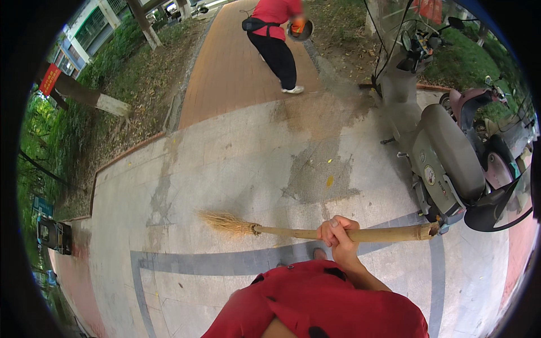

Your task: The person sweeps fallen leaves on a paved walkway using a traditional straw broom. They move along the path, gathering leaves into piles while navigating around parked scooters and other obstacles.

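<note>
My right hand (340,236) is closed around the bamboo handle of a twig broom (291,232). The handle lies across the view in front of my red shirt, its thick cut end to the right. Its tan bristle head (228,224) points left, over the pale paving; whether it touches the ground I cannot tell. My left hand is out of view. Below the handle, the tip of one shoe (320,254) shows on a dark paving band.
A parked grey-green scooter (435,169) stands close at the right, a pink scooter (469,101) behind it. Ahead on the brick path (228,63), a person in a red top bends beside a round container (302,30). A low kerb (127,154) borders the planted ground at the left.
</note>
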A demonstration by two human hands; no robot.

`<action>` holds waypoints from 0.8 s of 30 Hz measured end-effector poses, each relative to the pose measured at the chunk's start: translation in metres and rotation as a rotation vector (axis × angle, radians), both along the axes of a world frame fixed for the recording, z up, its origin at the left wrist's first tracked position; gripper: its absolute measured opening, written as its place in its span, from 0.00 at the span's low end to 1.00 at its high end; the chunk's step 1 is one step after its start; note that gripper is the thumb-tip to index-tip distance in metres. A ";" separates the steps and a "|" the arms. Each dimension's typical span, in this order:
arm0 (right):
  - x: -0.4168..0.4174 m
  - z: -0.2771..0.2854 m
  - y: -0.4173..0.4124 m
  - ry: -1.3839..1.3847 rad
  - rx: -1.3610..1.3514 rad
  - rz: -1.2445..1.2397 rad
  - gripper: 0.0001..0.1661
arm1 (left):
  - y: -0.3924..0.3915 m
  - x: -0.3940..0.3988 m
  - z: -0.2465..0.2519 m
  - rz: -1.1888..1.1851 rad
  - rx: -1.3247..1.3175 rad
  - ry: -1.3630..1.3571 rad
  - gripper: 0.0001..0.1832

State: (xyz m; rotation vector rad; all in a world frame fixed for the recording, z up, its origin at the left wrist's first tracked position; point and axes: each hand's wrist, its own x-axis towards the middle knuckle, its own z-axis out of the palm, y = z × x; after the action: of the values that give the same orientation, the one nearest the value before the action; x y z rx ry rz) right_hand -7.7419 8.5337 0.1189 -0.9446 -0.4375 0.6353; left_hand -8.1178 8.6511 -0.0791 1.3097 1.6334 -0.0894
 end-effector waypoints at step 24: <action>0.003 -0.001 0.001 -0.034 0.018 -0.002 0.23 | 0.008 0.026 -0.004 0.009 -0.012 -0.031 0.29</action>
State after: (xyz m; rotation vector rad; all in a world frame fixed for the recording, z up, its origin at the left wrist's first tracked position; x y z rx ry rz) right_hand -7.7393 8.5352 0.1175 -0.9393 -0.4713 0.6132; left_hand -8.0921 8.6595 -0.0826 1.2885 1.6099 -0.0724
